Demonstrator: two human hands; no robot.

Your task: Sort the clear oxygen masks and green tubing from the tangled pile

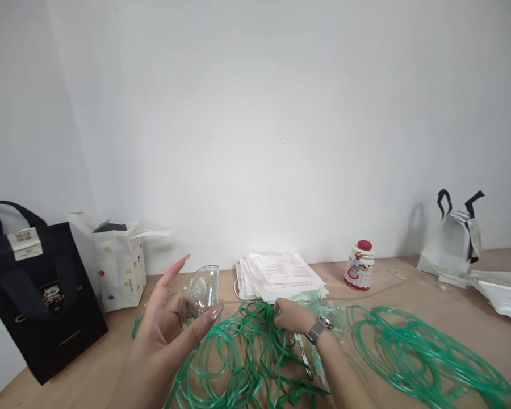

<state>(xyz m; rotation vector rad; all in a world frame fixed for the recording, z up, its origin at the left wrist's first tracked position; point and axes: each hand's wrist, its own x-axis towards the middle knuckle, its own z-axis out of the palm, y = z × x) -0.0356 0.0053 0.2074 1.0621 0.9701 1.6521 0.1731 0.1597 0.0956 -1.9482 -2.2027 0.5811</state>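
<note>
One clear domed mask (202,289), tangled green tubing (238,355)

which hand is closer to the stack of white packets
Right. The right hand lies in the green tubing just in front of the stack of white packets; the left hand is farther left, holding a clear mask.

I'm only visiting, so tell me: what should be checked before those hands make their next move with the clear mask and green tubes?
1. Left hand grips the clear mask between thumb and fingers: ok.
2. Right hand on the green tubing pile, firm grip on one tube: cannot tell.
3. Pile free of tangles: not ok, loops cross.
4. Tube joined to the mask: cannot tell.
5. Second coil lies apart, to the right: ok.
</note>
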